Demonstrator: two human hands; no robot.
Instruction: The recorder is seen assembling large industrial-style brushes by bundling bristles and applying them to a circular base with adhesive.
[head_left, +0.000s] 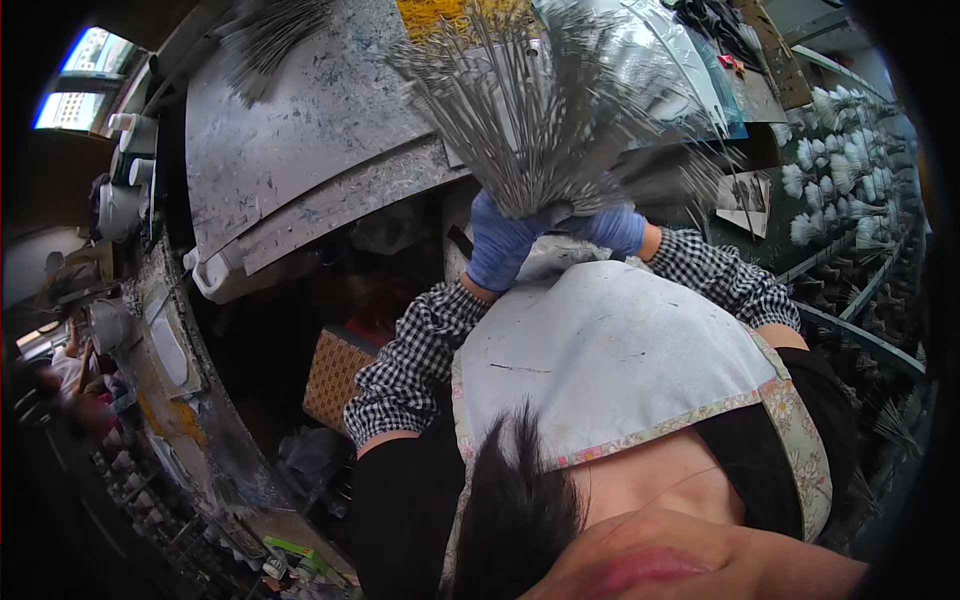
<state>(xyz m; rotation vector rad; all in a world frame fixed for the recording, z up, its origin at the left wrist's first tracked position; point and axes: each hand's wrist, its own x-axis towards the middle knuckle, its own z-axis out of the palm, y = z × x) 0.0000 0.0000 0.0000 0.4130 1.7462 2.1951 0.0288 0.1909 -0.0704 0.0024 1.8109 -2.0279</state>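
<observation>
Starting from the left, we have a white jug (218, 275) tucked under the tabletop's near left corner, and up at the far left of that grey, paint-flecked tabletop (310, 145) lies a smaller sheaf of grey strips (268, 45). Some yellow strands (425, 18) show along the far edge.

Now the hands, both in blue gloves! Our left hand (497, 243) is curled in, fingers wrapped round the gathered lower left of a big bundle of thin grey strips (520, 130). That bundle stands up just past the apron (610, 350), fanning wide over the tabletop's near edge, its tips blurred.

Across to our right hand (615, 230), bent round the gathered end's right side, gripping too; strips partly cover it, so we can't tell how each finger sits. A few strips splay out beside it. Beyond, clear plastic sheeting (650, 50), then, far right, a rack of white-tufted bunches (845, 165).
</observation>
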